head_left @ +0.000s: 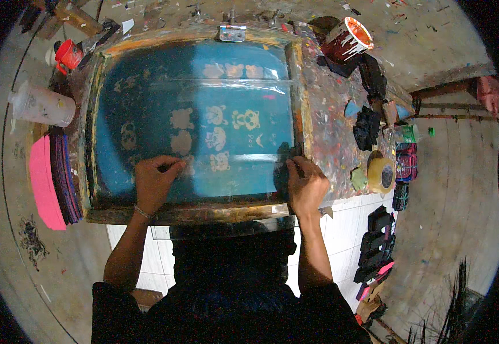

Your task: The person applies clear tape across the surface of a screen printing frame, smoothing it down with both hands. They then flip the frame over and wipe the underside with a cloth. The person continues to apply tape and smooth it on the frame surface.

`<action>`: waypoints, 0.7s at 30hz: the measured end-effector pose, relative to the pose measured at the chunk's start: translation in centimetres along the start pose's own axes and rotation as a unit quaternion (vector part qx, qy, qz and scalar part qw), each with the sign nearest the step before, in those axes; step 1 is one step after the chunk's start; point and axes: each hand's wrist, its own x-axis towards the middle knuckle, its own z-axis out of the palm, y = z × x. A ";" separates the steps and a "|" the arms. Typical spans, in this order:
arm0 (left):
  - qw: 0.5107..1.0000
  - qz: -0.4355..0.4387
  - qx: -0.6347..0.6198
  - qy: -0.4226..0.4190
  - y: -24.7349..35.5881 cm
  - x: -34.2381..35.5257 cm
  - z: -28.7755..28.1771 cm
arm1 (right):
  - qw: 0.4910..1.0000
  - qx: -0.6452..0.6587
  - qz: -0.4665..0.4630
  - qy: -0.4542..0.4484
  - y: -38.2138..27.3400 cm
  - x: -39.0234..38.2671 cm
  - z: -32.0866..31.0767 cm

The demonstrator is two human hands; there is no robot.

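Observation:
A wooden-framed blue printing screen [192,69] with pale animal-shaped stencils [246,119] fills the middle, hinged by a metal clamp [232,32] at the far edge. A clear tape band crosses its upper part. Low on the screen, a glossy clear tape strip [255,157] spans between my hands. My left hand [157,180] pinches at its left end over the lower left of the mesh. My right hand [308,189] pinches at its right end beside the right frame bar. What lies between the fingertips is small and partly hidden.
A pink-topped stack [45,180] and translucent jug [45,103] are left, with a red cup [68,56]. A paint bucket [347,40], black rags [367,129] and tape roll [380,175] are right. Black and pink pieces [375,241] lie lower right.

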 end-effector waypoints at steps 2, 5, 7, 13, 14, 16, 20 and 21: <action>1.000 -0.012 -0.015 0.004 0.2 -0.1 0.0 | 0.999 0.007 0.025 -0.020 -0.5 0.4 -0.4; 0.998 -0.031 -0.045 0.012 0.5 -0.2 0.0 | 0.999 0.047 -0.001 -0.024 0.1 0.5 -0.4; 0.996 -0.050 -0.077 0.016 0.8 -0.3 -0.2 | 0.991 0.111 0.059 -0.054 0.3 0.6 -0.7; 0.990 -0.070 -0.124 -0.011 0.9 -0.4 -1.0 | 0.945 0.272 0.149 -0.106 1.7 1.4 -1.2; 0.989 -0.068 -0.131 -0.011 0.9 -0.4 -1.0 | 0.934 0.298 0.158 -0.114 1.8 1.5 -1.3; 0.988 -0.061 -0.144 -0.013 0.8 -0.3 -1.0 | 0.956 0.251 0.120 -0.089 2.5 1.1 -0.6; 0.995 -0.043 -0.085 -0.023 0.9 -0.2 -1.1 | 0.992 0.096 0.051 -0.067 1.4 0.8 -0.6; 0.997 -0.033 -0.071 -0.021 0.9 -0.2 -0.9 | 0.996 0.058 0.037 -0.062 0.9 0.8 -0.7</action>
